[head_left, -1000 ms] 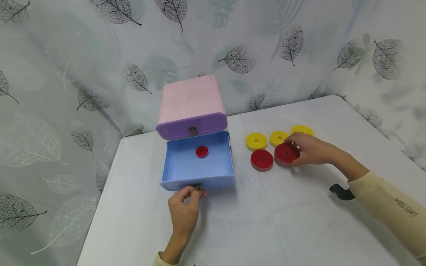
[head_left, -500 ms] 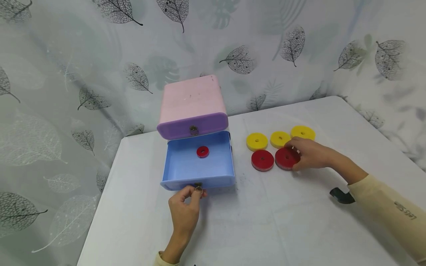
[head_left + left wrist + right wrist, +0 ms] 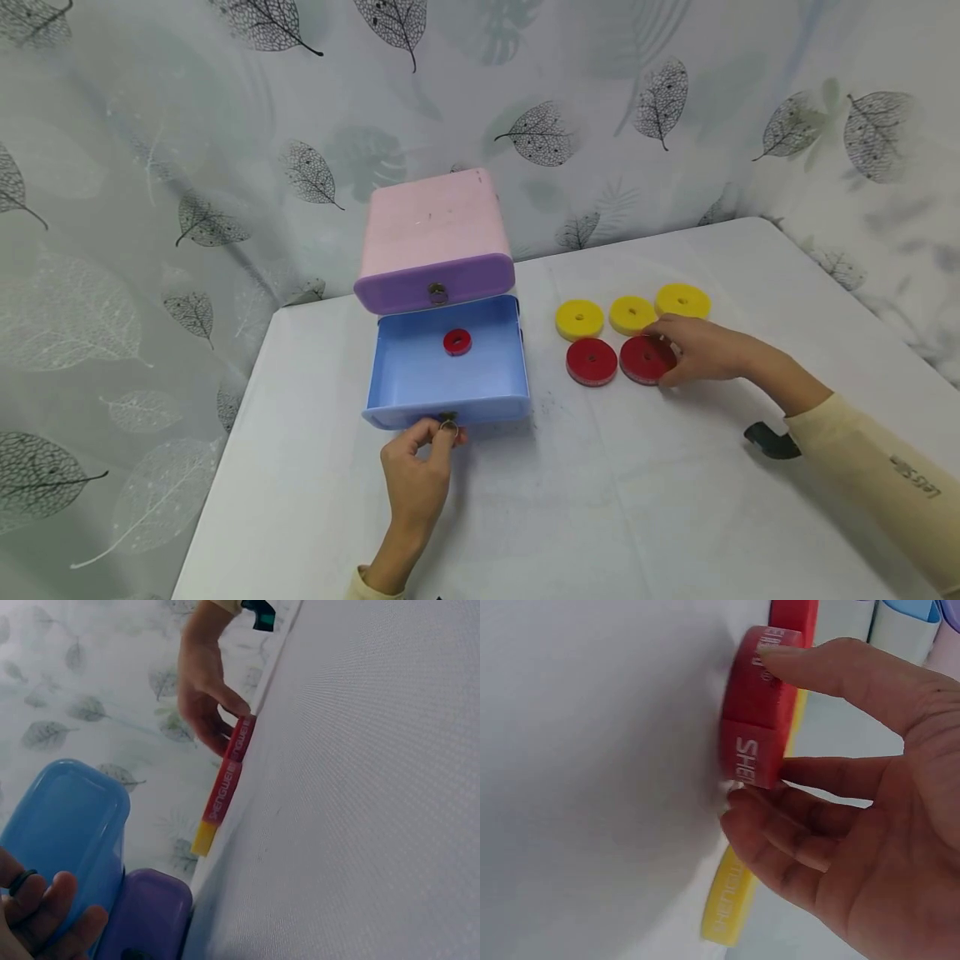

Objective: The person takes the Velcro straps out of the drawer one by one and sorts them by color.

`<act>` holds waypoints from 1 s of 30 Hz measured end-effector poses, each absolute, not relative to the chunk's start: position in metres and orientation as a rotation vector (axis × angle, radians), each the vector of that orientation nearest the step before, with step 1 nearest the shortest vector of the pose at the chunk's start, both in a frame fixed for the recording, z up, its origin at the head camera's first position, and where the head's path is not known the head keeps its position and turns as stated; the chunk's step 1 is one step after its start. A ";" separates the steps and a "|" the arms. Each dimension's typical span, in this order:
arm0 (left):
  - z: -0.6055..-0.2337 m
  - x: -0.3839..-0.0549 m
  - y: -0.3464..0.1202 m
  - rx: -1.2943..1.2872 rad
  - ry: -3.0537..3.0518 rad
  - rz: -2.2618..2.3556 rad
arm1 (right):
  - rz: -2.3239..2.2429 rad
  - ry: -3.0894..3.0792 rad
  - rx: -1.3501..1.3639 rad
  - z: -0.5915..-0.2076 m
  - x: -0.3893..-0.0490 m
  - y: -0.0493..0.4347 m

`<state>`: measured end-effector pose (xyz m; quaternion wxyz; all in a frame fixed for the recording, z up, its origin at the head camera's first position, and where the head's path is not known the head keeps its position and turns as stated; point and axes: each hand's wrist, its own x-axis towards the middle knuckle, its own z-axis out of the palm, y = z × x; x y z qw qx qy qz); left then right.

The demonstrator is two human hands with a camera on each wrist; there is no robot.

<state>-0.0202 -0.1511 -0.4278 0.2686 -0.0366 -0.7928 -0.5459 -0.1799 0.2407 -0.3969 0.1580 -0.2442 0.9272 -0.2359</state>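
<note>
The front red roll (image 3: 647, 360) is held between the thumb and the fingers of the right hand (image 3: 708, 348), which are curled about its edge, and it lies flat at the table (image 3: 525, 517); whether it is raised at all cannot be told. The other red roll (image 3: 592, 362) is set just beside it on the left. Behind them, three yellow rolls (image 3: 579, 319) are lined up, the rightmost set farthest back. The ring pull (image 3: 448, 427) of the blue drawer (image 3: 420, 379) is held by the fingers of the left hand (image 3: 416, 483), which are bent close together. The drawer is pulled out, and a small red roll (image 3: 457, 342) is seen lying inside it, towards the back. Above, the purple drawer (image 3: 480, 277) is closed in the pink cabinet (image 3: 431, 217). A dark curved object (image 3: 771, 440) is seen beside the right sleeve (image 3: 862, 467), and leaf-printed cloth (image 3: 450, 100) is hung behind the table.
</note>
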 end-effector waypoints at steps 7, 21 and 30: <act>-0.428 -0.021 -0.151 -0.104 -2.136 -1.482 | -0.693 2.698 -0.789 -0.371 -0.174 0.230; -0.426 -0.021 -0.151 -0.093 -2.130 -1.486 | -1.030 2.672 -1.215 -0.328 -0.162 0.154; -0.426 -0.022 -0.151 -0.092 -2.130 -1.509 | -1.075 2.521 -1.483 -0.314 -0.156 0.103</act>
